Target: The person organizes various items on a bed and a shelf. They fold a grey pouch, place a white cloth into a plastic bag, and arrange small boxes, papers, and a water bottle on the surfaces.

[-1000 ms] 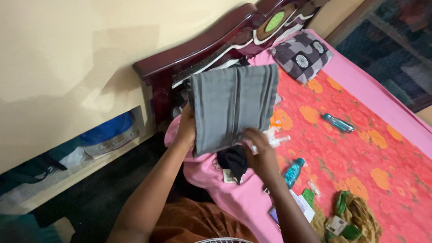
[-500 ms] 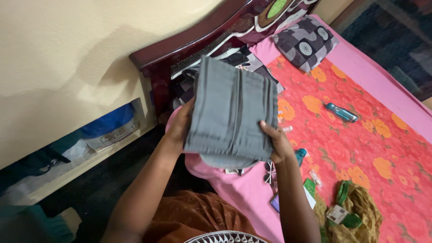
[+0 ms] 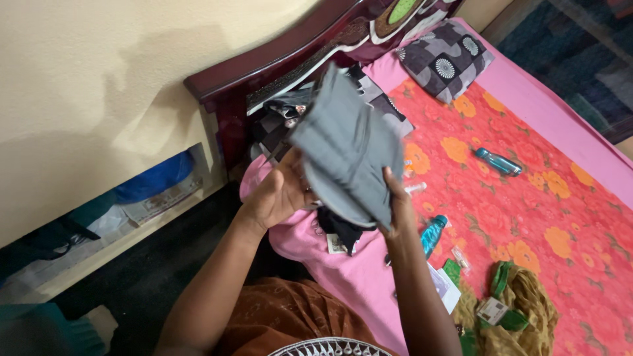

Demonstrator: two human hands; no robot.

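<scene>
1. The bed point(image 3: 527, 217) with its floral sheet lies below.
2. I see the folded grey cloth point(image 3: 349, 148) held above its near corner; soft, light, floppy, best gripped along folded edges.
3. My left hand point(image 3: 280, 194) cups it underneath, my right hand point(image 3: 397, 207) pinches its edge.

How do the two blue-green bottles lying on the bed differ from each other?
The nearer bottle lies close beside the right hand, near the pink edge of the bed cover; the farther bottle lies alone out on the orange-flowered part. The nearer bottle looks brighter turquoise, the farther bottle darker teal. The nearer one points up toward the headboard, the farther one lies slanted across the bed. Both are small and lie on their sides.
</scene>
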